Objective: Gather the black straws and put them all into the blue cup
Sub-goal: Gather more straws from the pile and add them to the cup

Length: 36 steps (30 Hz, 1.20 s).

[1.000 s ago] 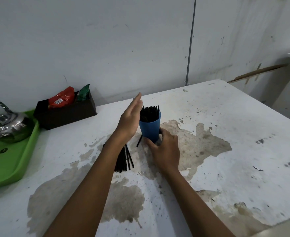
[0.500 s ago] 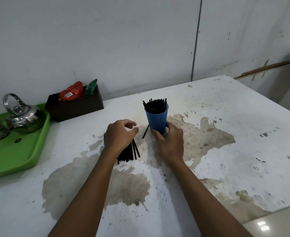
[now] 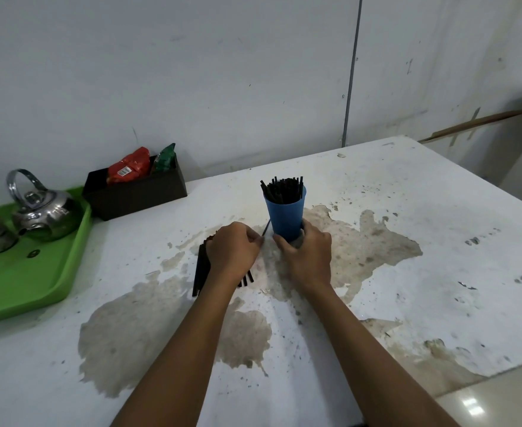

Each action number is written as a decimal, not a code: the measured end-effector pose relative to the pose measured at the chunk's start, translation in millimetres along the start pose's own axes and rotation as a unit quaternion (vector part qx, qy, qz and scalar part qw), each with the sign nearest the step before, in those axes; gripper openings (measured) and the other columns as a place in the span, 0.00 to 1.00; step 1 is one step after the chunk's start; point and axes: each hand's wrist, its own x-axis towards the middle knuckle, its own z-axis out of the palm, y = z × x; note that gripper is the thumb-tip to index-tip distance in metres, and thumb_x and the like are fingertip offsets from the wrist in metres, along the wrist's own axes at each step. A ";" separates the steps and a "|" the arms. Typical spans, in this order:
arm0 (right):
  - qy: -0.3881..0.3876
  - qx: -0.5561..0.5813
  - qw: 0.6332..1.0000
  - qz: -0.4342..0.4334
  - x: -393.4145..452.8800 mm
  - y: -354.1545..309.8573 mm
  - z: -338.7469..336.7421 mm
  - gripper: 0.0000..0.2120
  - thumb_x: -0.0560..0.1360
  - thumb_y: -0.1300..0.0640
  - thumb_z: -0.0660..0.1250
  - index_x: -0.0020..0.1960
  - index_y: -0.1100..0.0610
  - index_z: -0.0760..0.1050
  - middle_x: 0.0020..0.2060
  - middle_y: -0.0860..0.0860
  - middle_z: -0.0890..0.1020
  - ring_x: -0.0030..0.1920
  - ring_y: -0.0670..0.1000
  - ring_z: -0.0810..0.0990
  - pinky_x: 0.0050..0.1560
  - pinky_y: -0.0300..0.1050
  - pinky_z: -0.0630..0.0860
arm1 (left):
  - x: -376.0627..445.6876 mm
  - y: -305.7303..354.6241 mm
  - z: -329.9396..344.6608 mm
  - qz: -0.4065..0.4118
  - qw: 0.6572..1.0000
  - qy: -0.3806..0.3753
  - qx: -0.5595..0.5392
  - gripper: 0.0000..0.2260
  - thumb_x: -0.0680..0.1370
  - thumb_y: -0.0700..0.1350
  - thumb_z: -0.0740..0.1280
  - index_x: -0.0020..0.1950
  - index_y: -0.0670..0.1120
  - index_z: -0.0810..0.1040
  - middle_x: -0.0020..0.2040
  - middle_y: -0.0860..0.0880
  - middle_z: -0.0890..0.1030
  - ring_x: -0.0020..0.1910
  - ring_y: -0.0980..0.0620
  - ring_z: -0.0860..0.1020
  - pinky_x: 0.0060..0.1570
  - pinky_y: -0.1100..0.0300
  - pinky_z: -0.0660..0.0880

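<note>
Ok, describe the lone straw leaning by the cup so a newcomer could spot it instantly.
On the stained white table, find the blue cup full of black straws. Just left of its base, one thin black straw slants alone between the left hand and the cup, apart from the flat bundle under that hand.

From my remote seat, the cup (image 3: 285, 215) stood upright near the middle of the table (image 3: 407, 272), with a bunch of straws (image 3: 282, 190) standing in it. The right hand (image 3: 307, 257) sat at the cup's base on its near side, touching it. Just left of that, the left hand (image 3: 235, 252) lay over a loose pile of straws (image 3: 200, 269) flat on the table. One single straw (image 3: 265, 228) lay between the hands, beside the cup. Far left, a tray (image 3: 38, 278) held a kettle (image 3: 42, 211). Right of the tray, against the wall (image 3: 192, 72), stood a box (image 3: 136, 192) with packets (image 3: 128, 166) in it.
</note>
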 end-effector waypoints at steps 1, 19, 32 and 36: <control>-0.001 -0.002 1.000 -0.005 -0.9 0.8 -0.5 0.20 0.70 0.46 0.73 0.58 0.53 0.75 0.45 0.45 0.78 0.53 0.49 0.69 0.43 0.42 0.71 | -1.5 -2.2 -1.2 -0.007 1.000 -0.002 0.001 0.10 0.76 0.57 0.68 0.45 0.54 0.86 0.42 0.54 0.86 0.45 0.50 0.82 0.52 0.49 0.78; -0.080 -0.115 0.984 -0.114 -35.9 3.8 -6.4 0.07 0.74 0.57 0.66 0.48 0.56 0.81 0.44 0.50 0.82 0.50 0.53 0.71 0.46 0.31 0.60 | -24.1 -17.5 -15.3 -0.020 0.996 0.038 0.074 0.16 0.76 0.51 0.64 0.31 0.47 0.77 0.34 0.51 0.81 0.40 0.46 0.79 0.42 0.51 0.79; -0.071 -0.140 0.980 -0.121 -41.0 8.3 0.1 0.10 0.77 0.61 0.61 0.52 0.58 0.80 0.49 0.53 0.81 0.53 0.55 0.70 0.47 0.39 0.61 | -21.1 16.4 -9.9 -0.015 0.998 -0.052 0.020 0.14 0.73 0.54 0.73 0.42 0.43 0.81 0.40 0.47 0.83 0.43 0.44 0.82 0.38 0.57 0.77; -0.073 -0.141 0.980 -0.119 -43.1 5.8 -1.0 0.10 0.78 0.61 0.61 0.54 0.59 0.80 0.51 0.54 0.80 0.53 0.54 0.68 0.50 0.43 0.66 | -24.4 21.7 -16.0 -0.002 0.995 -0.081 0.050 0.10 0.77 0.48 0.68 0.43 0.43 0.73 0.47 0.42 0.81 0.50 0.41 0.79 0.39 0.57 0.70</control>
